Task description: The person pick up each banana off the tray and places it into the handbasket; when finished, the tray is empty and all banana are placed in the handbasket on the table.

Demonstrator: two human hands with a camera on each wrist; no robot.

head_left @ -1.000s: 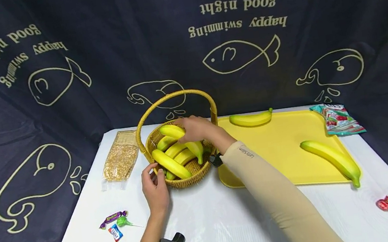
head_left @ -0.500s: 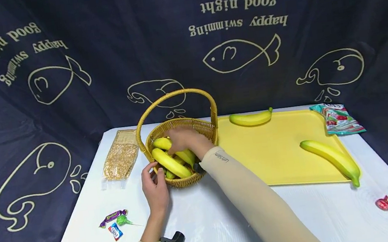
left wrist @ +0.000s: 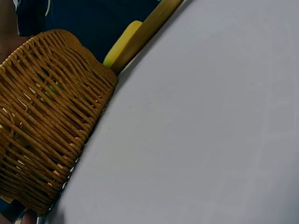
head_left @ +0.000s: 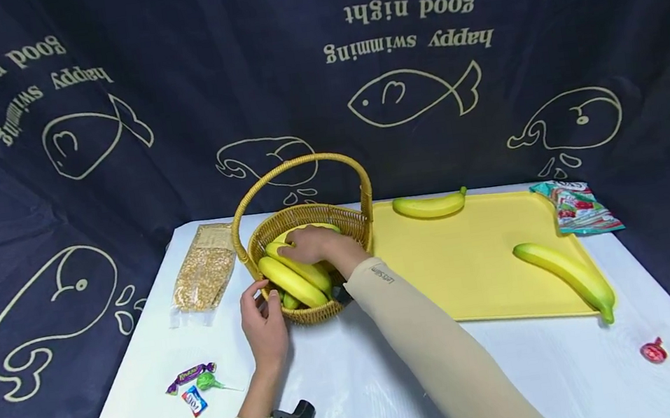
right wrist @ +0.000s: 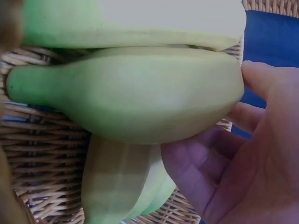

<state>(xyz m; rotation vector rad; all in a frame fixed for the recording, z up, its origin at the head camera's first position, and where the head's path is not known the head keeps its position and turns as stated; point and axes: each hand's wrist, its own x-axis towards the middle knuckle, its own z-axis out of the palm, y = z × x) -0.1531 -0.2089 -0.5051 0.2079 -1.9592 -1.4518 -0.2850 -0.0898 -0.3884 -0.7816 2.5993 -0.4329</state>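
Observation:
The wicker basket (head_left: pixel 317 314) with a tall hooped handle holds several yellow bananas with greenish ends. My right hand (head_left: pixel 313 246) reaches inside and grips a banana (head_left: pixel 301 270), which lies along the front banana (head_left: pixel 290 283). Seen from the right wrist, the fingers and thumb curl round one end of that banana (right wrist: pixel 154 95), while another banana (right wrist: pixel 126 179) lies crosswise beneath. My left hand (head_left: pixel 265 331) holds the front left of the basket at its rim, thumb and fingers bent against the weave. The basket's woven side (left wrist: pixel 51 112) fills the left of the left wrist view.
Right of the basket lies a yellow tray (head_left: pixel 446 279) with one banana (head_left: pixel 430 206) at its back and another banana (head_left: pixel 566 277) across its right edge. A snack bag (head_left: pixel 576 207), a grain bag (head_left: pixel 204 275), a purple candy (head_left: pixel 190 376), a green lollipop (head_left: pixel 207 381) and a red sweet (head_left: pixel 653 351) lie around.
My right hand has moved left and down into the basket, laying the banana alongside the front one. The left hand has stayed at the rim.

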